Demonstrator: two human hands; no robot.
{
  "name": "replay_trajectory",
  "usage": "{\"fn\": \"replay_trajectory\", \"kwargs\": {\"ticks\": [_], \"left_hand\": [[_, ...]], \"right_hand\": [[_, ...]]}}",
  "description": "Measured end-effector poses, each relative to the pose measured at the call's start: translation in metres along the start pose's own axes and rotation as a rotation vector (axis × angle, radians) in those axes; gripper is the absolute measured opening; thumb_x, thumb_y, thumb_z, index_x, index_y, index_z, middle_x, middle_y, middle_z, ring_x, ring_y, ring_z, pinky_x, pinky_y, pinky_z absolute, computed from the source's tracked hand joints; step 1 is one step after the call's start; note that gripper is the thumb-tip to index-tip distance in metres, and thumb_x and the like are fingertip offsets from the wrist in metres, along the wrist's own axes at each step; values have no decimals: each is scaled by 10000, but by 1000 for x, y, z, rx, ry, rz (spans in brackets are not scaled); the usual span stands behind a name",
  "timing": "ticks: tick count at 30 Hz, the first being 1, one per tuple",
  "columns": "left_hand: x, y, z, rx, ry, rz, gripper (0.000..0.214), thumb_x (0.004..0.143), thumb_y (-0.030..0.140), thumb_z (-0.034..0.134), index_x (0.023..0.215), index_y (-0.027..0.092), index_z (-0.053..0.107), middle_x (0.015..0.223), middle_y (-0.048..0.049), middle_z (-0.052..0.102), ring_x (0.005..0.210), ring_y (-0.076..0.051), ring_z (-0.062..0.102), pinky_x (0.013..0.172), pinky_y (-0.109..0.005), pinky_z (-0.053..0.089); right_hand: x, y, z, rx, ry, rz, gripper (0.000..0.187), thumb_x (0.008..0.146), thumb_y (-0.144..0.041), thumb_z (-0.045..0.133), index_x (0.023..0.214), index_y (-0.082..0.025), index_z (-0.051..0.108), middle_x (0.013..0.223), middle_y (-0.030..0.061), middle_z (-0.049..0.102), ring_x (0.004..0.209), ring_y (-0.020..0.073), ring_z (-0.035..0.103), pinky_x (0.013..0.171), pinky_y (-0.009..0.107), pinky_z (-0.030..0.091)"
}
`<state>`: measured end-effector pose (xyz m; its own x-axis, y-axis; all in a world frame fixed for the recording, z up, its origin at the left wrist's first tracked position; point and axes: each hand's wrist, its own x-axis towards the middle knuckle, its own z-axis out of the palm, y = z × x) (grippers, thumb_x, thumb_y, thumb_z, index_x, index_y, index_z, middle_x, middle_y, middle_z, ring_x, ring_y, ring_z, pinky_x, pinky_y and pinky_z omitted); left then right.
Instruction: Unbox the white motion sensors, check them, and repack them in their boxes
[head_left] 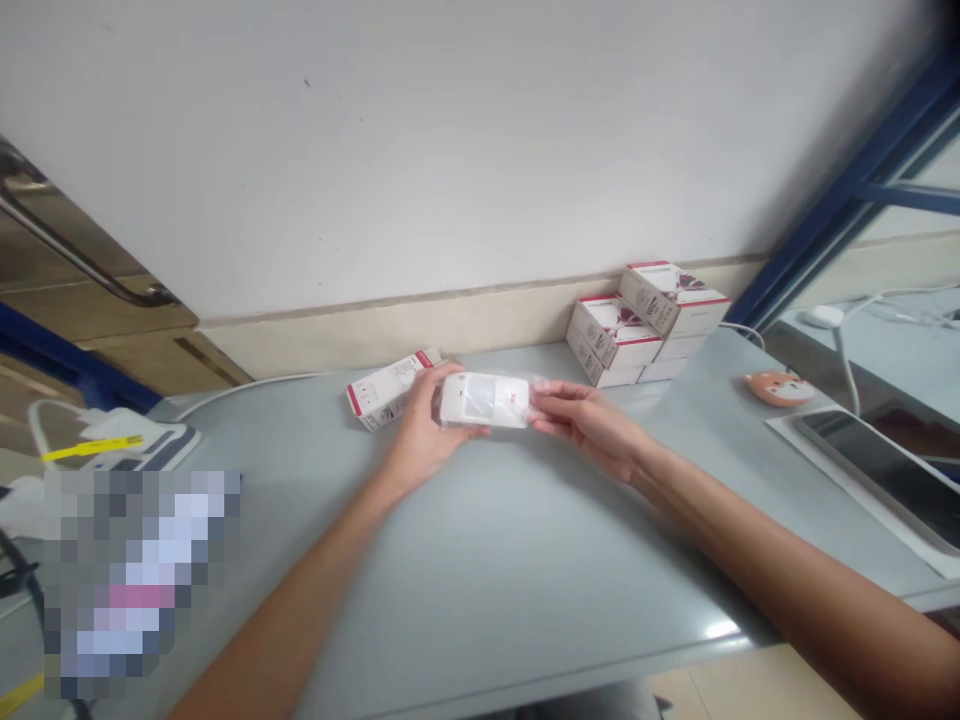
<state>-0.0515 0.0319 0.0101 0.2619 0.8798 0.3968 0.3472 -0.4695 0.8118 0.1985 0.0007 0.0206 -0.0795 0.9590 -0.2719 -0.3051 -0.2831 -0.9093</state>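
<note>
My left hand [424,435] and my right hand [585,425] hold a white plastic device [484,398] between them, wrapped in a clear plastic bag. The left hand grips its left end. The right fingers pinch the bag and the device's right end. Just behind the left hand lies a white and red cardboard box [388,388], tilted on the table. It looks open, but I cannot tell for sure.
A stack of several white and red boxes [634,325] stands against the wall. An orange fox-faced mouse pad [780,388], a tablet [877,470], white cables and a blurred patch at lower left surround the grey table [480,590].
</note>
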Motion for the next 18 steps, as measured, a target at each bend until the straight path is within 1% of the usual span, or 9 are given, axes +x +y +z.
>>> {"fn": "replay_trajectory", "kwargs": {"ticks": [2,3,5,7,9,12,14,16,18], "left_hand": [[0,-4,0,201,57,108,693,640,429,986,1197,268,608,1461,-126,502,1377,-350,544,1176,-523,451],[-1,-5,-1,287,57,148,681,648,447,981,1193,264,615,1491,-133,492,1402,-360,530,1197,-530,426],[-3,-3,-3,391,23,196,646,723,482,930,1241,266,610,1477,-136,547,1384,-355,558,1193,-513,428],[-6,2,-5,433,4,204,603,803,511,864,1292,274,604,1376,-122,645,1297,-334,628,1141,-470,470],[-8,9,-4,449,8,188,562,833,538,828,1287,278,623,1288,-107,700,1222,-321,668,1090,-437,498],[-11,16,-1,413,39,161,537,833,544,819,1262,274,642,1286,-102,709,1209,-317,672,1072,-428,510],[-12,18,3,368,72,138,515,856,514,799,1285,280,636,1304,-92,705,1224,-306,664,1077,-424,510],[-12,19,6,319,72,129,439,893,485,759,1270,284,656,1299,-80,708,1230,-292,658,1079,-416,506],[-12,19,9,232,35,96,365,924,486,717,1216,269,686,1290,-81,712,1185,-272,674,1010,-380,538]], "right_hand": [[1,1,0,-117,48,-122,81,851,-224,831,889,-168,786,965,86,788,779,159,757,749,277,681],[1,2,1,-192,67,-183,87,857,-243,819,894,-171,787,944,76,783,759,158,743,719,288,669],[2,3,1,-342,92,-292,125,876,-303,790,906,-181,786,869,55,767,684,156,702,649,304,631],[3,5,1,-463,114,-415,174,899,-369,754,918,-197,776,831,41,752,608,152,655,612,323,592],[3,7,1,-571,128,-580,208,940,-412,692,929,-215,757,892,48,754,638,166,653,647,345,581],[2,9,1,-731,113,-775,191,1000,-388,587,982,-238,703,983,61,741,820,207,685,767,365,584],[1,10,1,-792,80,-818,145,1014,-343,551,1084,-252,641,1022,59,727,878,212,681,829,375,577],[1,10,0,-823,42,-820,194,1020,-300,526,1208,-272,566,1030,49,708,876,204,672,854,377,565],[0,10,-2,-843,11,-819,259,1029,-270,500,1287,-289,509,1001,35,683,881,201,666,862,372,551]]}}
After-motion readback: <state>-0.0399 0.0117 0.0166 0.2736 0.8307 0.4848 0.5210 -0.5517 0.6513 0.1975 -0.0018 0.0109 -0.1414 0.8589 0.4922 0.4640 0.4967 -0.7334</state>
